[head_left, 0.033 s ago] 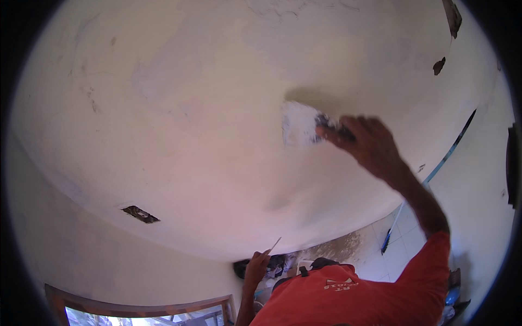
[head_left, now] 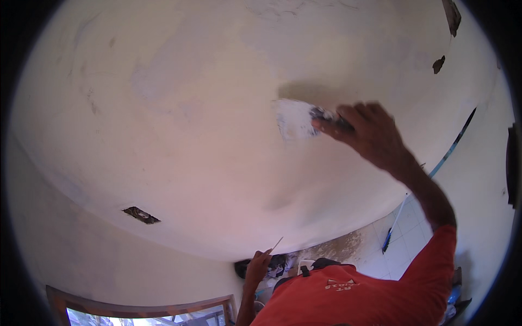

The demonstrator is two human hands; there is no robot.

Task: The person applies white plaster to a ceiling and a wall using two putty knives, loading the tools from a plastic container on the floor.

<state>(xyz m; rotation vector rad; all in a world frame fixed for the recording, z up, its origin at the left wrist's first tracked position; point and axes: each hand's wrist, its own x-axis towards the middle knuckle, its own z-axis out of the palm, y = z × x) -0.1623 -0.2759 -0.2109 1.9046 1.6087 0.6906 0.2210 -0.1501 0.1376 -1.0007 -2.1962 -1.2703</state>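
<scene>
A broad pale wall surface (head_left: 212, 146) with patchy plaster fills most of the view. My right hand (head_left: 367, 130) grips the dark handle of a scraper, whose wide, white-smeared blade (head_left: 296, 117) lies on the wall right of centre. My left hand (head_left: 258, 266) is lower, near the bottom middle, closed on a thin pale tool (head_left: 277, 242) seen edge-on; its exact kind is hard to tell. My red-shirted torso and raised right arm take up the lower right.
A rectangular cut-out (head_left: 141, 214) and ragged holes (head_left: 439, 65) mark the wall. A framed window (head_left: 147, 308) is bottom left. A long blue pole (head_left: 448, 149) and a blue-headed brush (head_left: 387, 239) stand at right above white tiles (head_left: 408, 223). Dark bundled items (head_left: 244, 269) lie behind my left hand.
My right hand and scraper have shifted slightly up and to the left along the wall. My left hand has moved very little.
</scene>
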